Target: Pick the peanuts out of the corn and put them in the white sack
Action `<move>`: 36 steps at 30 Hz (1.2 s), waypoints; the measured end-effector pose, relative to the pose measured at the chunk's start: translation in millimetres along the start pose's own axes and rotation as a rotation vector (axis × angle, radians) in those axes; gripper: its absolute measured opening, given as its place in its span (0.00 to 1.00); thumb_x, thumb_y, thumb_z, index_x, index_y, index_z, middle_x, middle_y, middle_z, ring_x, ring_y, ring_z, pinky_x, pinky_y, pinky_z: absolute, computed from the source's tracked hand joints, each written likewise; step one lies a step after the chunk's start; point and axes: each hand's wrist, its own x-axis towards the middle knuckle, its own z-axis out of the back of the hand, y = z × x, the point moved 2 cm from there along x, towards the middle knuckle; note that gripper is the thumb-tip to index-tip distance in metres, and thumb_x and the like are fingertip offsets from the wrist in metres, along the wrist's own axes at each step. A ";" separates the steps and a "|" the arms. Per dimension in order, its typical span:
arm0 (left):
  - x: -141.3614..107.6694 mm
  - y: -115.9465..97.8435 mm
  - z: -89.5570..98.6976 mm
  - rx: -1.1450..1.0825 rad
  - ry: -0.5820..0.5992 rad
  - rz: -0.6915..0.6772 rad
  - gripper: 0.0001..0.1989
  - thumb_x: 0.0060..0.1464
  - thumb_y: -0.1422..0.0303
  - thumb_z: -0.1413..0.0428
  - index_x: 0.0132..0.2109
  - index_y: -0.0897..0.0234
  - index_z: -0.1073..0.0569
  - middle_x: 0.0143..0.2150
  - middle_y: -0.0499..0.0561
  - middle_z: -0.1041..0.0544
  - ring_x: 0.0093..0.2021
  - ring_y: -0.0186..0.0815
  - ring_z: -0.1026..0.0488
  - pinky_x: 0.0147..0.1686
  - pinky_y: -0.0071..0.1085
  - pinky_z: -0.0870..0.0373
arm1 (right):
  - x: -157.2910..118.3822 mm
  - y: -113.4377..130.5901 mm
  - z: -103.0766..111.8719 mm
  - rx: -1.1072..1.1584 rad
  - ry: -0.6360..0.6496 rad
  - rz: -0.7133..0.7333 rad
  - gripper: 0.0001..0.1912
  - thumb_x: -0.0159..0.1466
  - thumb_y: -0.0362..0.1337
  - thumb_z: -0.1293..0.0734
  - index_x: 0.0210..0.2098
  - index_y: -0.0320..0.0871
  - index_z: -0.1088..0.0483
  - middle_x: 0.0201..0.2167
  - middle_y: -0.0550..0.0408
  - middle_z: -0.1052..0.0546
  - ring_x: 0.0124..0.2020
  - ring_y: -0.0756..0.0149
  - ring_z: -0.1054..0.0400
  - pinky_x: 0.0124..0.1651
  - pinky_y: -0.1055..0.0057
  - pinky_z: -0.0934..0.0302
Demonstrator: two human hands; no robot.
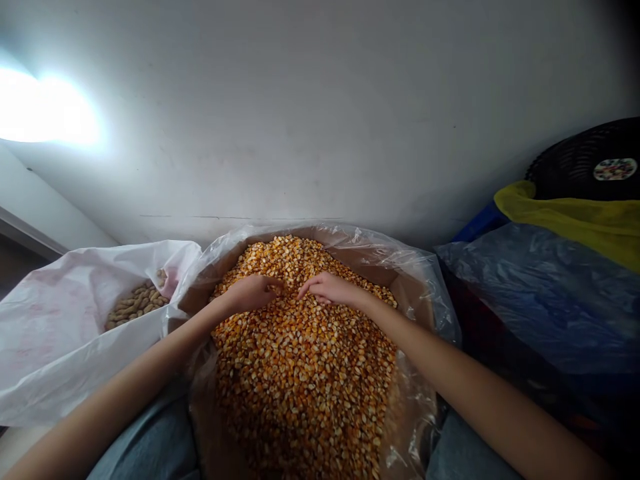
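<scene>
Likely light, hard, slippery corn (305, 380); pinch by sides. Cannot tell if grasping any with left grip (253, 292) or right grip (334, 289).

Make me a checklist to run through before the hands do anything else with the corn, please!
1. Left hand and right hand at the corn kernels: ok, both at the heap's upper part.
2. Anything pinched in the fingers: cannot tell, too small to see.
3. Clear plastic liner open around the corn: ok.
4. Visible peanuts apart from the corn: ok, in the white sack.
5. Bad kernels hidden inside the heap: cannot tell.
</scene>
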 end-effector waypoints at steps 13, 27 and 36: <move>-1.1 6.1 -2.1 -0.049 0.025 -0.045 0.19 0.46 0.68 0.57 0.45 0.56 0.29 0.34 0.45 0.25 0.32 0.32 0.30 0.33 0.24 0.38 | -3.2 2.6 6.6 0.041 -0.239 0.041 0.23 0.54 0.32 0.46 0.48 0.40 0.36 0.10 0.66 0.47 0.12 0.78 0.54 0.17 0.80 0.57; -2.3 7.9 -2.6 -0.075 0.005 -0.108 0.20 0.48 0.67 0.58 0.48 0.57 0.31 0.32 0.45 0.25 0.30 0.30 0.31 0.31 0.23 0.38 | -2.7 -5.5 12.8 0.026 -0.286 -0.099 0.27 0.53 0.31 0.45 0.53 0.40 0.42 0.10 0.66 0.45 0.12 0.78 0.54 0.16 0.80 0.59; -8.4 2.0 -2.4 -0.049 0.150 -0.260 0.21 0.47 0.71 0.57 0.48 0.56 0.31 0.34 0.44 0.25 0.28 0.29 0.31 0.30 0.21 0.39 | -4.2 -5.4 13.0 0.048 -0.264 -0.065 0.25 0.54 0.32 0.46 0.52 0.42 0.40 0.10 0.67 0.48 0.12 0.79 0.57 0.15 0.80 0.61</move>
